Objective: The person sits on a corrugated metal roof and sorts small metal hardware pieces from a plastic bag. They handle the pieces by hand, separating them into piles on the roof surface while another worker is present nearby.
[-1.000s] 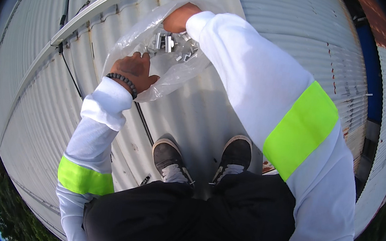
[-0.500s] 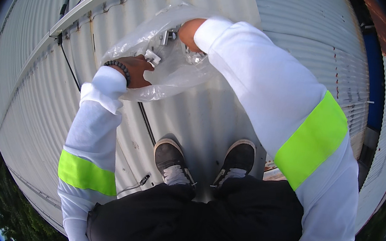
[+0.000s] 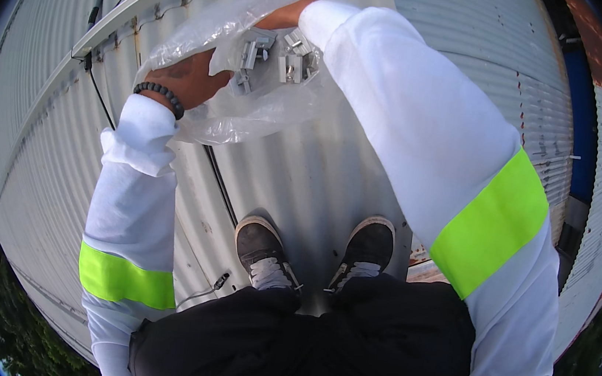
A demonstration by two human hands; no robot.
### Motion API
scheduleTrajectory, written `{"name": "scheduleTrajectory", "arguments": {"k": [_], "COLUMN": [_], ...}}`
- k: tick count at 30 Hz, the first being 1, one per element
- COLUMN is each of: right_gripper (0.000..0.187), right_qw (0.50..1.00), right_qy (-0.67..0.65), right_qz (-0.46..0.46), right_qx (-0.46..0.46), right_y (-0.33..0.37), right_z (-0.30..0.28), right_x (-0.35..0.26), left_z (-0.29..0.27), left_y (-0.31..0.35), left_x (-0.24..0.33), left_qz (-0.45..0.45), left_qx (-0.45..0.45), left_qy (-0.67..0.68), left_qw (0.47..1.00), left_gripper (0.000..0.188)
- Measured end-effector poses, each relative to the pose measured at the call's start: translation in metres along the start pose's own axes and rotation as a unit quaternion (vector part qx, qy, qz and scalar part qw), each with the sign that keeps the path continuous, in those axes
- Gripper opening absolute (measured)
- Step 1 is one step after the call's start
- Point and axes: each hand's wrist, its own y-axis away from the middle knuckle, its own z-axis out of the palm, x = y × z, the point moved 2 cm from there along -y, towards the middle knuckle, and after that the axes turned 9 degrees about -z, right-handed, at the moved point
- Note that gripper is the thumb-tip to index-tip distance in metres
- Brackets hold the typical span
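Note:
A clear plastic bag (image 3: 249, 123) lies wide-mouthed on the corrugated metal roof in front of me. Inside it are several small silver metal clamps (image 3: 290, 69), some with bolts. My left hand (image 3: 191, 79), with a dark beaded bracelet (image 3: 161, 93) at the wrist, is closed on the bag's left side; folds of plastic partly cover its fingers. My right hand (image 3: 285, 15) reaches to the bag's far side, above the clamps. Its fingers are hidden behind the plastic, so their grip does not show.
A long white metal rail (image 3: 132, 9) runs along the roof at the left, with a black cable (image 3: 100, 97) beside it. Another dark cable (image 3: 220, 185) passes near my left shoe (image 3: 261, 247). A cable connector (image 3: 221, 281) lies nearby. Trees (image 3: 24, 335) show past the roof's lower-left edge.
My left hand has shifted left and up, pulling the bag with it. My right hand has come up out of the bag's middle to its far side, uncovering more clamps.

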Motion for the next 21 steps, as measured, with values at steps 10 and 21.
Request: {"name": "scheduleTrajectory", "arguments": {"k": [10, 21], "right_gripper": [0.04, 0.037], "right_qw": [0.989, 0.941], "right_qy": [0.089, 0.213], "right_qz": [0.11, 0.11], "right_qx": [-0.051, -0.238], "right_y": [-0.004, 0.038], "right_z": [-0.006, 0.025], "right_x": [0.017, -0.005], "left_z": [-0.018, -0.02], "left_y": [0.006, 0.028], "left_x": [0.024, 0.021], "left_qz": [-0.032, 0.044], "left_qx": [-0.085, -0.121], "left_qy": [0.007, 0.03], "left_qw": [0.996, 0.991], "left_gripper": [0.073, 0.058]}}
